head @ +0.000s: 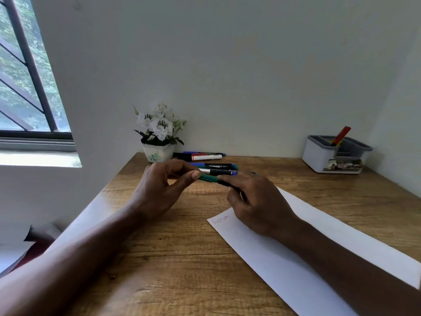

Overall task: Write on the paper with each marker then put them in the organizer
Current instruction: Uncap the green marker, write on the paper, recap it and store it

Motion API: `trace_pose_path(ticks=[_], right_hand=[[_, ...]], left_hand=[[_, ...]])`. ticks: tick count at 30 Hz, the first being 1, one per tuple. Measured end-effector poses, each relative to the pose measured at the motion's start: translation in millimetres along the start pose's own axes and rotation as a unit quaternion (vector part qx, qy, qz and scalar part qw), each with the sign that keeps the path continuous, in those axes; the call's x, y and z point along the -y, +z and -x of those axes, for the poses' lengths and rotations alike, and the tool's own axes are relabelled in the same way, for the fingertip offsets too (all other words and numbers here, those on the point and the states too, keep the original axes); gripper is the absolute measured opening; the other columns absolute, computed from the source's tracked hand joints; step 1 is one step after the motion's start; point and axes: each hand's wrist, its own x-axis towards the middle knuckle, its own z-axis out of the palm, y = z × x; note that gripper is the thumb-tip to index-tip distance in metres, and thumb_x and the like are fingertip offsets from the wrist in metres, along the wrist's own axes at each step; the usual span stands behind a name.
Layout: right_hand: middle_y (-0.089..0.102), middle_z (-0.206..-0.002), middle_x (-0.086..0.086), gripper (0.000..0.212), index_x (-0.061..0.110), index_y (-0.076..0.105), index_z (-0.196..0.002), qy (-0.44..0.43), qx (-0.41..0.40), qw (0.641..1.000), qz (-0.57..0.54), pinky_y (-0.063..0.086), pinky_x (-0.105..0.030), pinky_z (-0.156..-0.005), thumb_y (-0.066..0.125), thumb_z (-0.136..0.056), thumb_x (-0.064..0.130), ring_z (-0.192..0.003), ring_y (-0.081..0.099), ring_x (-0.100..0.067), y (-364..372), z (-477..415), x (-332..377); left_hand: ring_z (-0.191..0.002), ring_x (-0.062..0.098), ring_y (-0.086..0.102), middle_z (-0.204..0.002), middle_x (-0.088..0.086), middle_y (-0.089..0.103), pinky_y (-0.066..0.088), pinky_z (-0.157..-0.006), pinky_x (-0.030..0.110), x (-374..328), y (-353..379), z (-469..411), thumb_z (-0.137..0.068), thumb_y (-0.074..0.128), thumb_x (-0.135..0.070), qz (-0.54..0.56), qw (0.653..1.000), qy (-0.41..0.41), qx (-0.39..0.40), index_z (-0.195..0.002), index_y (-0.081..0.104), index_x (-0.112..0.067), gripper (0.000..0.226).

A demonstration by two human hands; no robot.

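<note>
Markers are in three places on the wooden desk (182,258). One green marker (210,178) is held above the desk between both hands: the left hand (159,190) pinches its green end between thumb and bent fingers, and the right hand (257,201) is closed around its dark body, so both hands have narrow, gripping fingers. If the cap is on or already pulled off, I cannot tell. Just behind the hands lie loose markers (214,168) side by side, and more of them lie near the flower pot (158,153) with white flowers at the wall. A red marker (341,135) stands tilted in one compartment of the white and grey organizer (323,159), which is at the far right of the desk, well apart from the hands. The white paper (296,258) lies at an angle under the right forearm, and some faint writing (219,219) shows at its near left corner, just beside the right hand. A window (25,87) is on the left.
</note>
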Motion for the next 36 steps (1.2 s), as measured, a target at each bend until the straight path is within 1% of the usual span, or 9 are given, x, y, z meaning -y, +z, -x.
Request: trace_pose_path(ticks=[4,9,13,16,21,26,29,32,36], right_hand=[[0.073,-0.115,0.003,0.046,0.024,0.058,-0.144,0.003,-0.032,0.999,-0.035,0.038,-0.009,-0.078,0.055,-0.098,0.019,-0.092,0.059,-0.002,-4,-1,-5],[0.054,-0.082,0.034,0.028,0.023,0.069,-0.124,-0.022,-0.051,0.995,-0.080,0.042,-0.005,-0.061,0.060,-0.100,0.013,-0.069,0.060,0.012,-12,0,0],[0.075,-0.088,0.009,0.017,0.024,0.075,-0.104,0.060,-0.071,0.976,-0.196,0.060,-0.028,-0.061,0.065,-0.097,0.012,-0.067,0.070,-0.012,-11,-1,-3],[0.078,-0.091,0.006,0.016,0.023,0.074,-0.106,0.131,-0.078,0.952,-0.264,0.060,-0.023,-0.069,0.064,-0.099,0.013,-0.078,0.074,-0.011,-11,2,-2],[0.081,-0.096,-0.004,0.028,0.017,0.074,-0.109,0.245,-0.054,0.860,-0.444,0.056,-0.023,-0.064,0.046,-0.105,0.010,-0.086,0.075,-0.017,-15,-2,-5],[0.079,-0.104,-0.010,0.032,0.013,0.071,-0.108,0.272,-0.038,0.759,-0.590,0.046,-0.022,-0.056,0.048,-0.092,-0.001,-0.087,0.074,-0.019,-23,0,-5],[0.077,-0.085,-0.007,0.009,0.016,0.072,-0.096,0.259,-0.019,0.791,-0.554,0.047,-0.024,-0.056,0.063,-0.095,0.016,-0.076,0.073,-0.019,-24,0,-2],[0.064,-0.058,-0.006,0.030,0.013,0.071,-0.082,0.281,-0.001,0.862,-0.422,0.044,-0.028,-0.054,0.060,-0.098,0.037,-0.053,0.059,-0.017,-20,2,1],[0.073,-0.069,-0.008,0.029,0.011,0.075,-0.098,0.277,0.057,0.888,-0.361,0.045,-0.024,-0.050,0.052,-0.105,0.027,-0.060,0.064,-0.017,-21,6,6]], left_hand=[[-0.092,-0.001,0.069,-0.093,-0.022,0.075,0.059,-0.081,0.038,6,-2,0,-0.087,0.065,-0.050,-0.013,0.999,-0.031,-0.032,-0.099,0.078,-0.034,0.024],[-0.091,-0.003,0.063,-0.099,-0.022,0.070,0.055,-0.079,0.037,12,2,0,-0.081,0.060,-0.069,-0.149,0.985,-0.049,0.072,-0.095,0.075,-0.044,0.032],[-0.109,0.006,0.058,-0.114,-0.021,0.065,0.051,-0.093,0.046,15,4,0,-0.079,0.060,-0.071,-0.213,0.969,-0.033,0.116,-0.096,0.072,-0.046,0.033],[-0.118,0.007,0.055,-0.122,-0.020,0.063,0.049,-0.097,0.046,12,4,0,-0.079,0.064,-0.068,-0.227,0.967,-0.023,0.113,-0.095,0.073,-0.045,0.030],[-0.125,0.009,0.052,-0.129,-0.016,0.060,0.046,-0.101,0.045,5,3,1,-0.080,0.060,-0.071,-0.251,0.959,-0.039,0.129,-0.102,0.072,-0.042,0.038],[-0.138,0.014,0.042,-0.153,-0.009,0.043,0.035,-0.112,0.048,-5,4,3,-0.065,0.024,-0.099,-0.279,0.927,-0.131,0.212,-0.141,0.049,-0.036,0.102],[-0.144,0.017,0.035,-0.163,-0.002,0.028,0.024,-0.120,0.050,-16,8,7,-0.060,0.011,-0.104,-0.287,0.909,-0.161,0.258,-0.150,0.037,-0.024,0.124],[-0.154,0.019,0.014,-0.170,0.002,0.007,0.010,-0.125,0.054,-22,11,8,-0.060,0.015,-0.103,-0.300,0.885,-0.185,0.304,-0.159,0.018,-0.020,0.130],[-0.156,0.017,-0.001,-0.170,0.002,-0.005,0.003,-0.125,0.055,-20,11,7,-0.063,0.021,-0.100,-0.306,0.872,-0.197,0.327,-0.161,0.004,-0.021,0.127]])
